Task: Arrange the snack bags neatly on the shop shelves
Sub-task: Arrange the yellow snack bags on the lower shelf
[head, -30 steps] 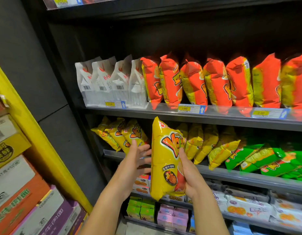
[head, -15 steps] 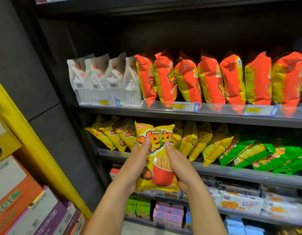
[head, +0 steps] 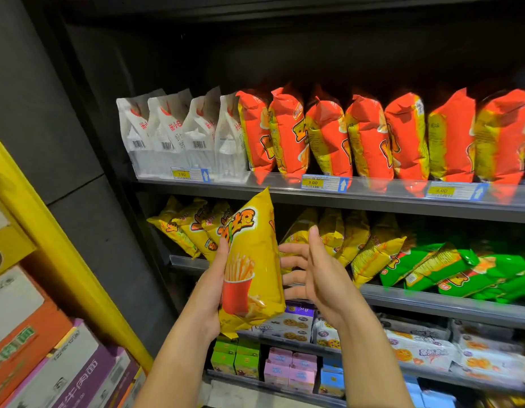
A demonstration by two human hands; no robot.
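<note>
A yellow snack bag (head: pixel 251 260) with a red cup of fries printed on it stands upright in front of the middle shelf (head: pixel 432 298). My left hand (head: pixel 212 290) grips its left edge, thumb on the front. My right hand (head: pixel 311 273) hovers just right of the bag, fingers spread and straight, holding nothing. Behind them a row of matching yellow bags (head: pixel 361 245) leans on the middle shelf, with a gap where the held bag stands. Green bags (head: pixel 455 269) lie slumped to the right.
The upper shelf (head: pixel 373 195) carries white bags (head: pixel 173 134) and orange bags (head: pixel 367 136) standing in a row. Biscuit packs (head: pixel 417 346) and small boxes (head: pixel 287 366) fill the lower shelves. Stacked cartons (head: pixel 34 348) and a yellow post (head: pixel 64 251) stand at the left.
The bag has tilted and shifted up and left into my left hand alone. My right hand let go of it and opened beside it. The camera moved closer to the shelves.
</note>
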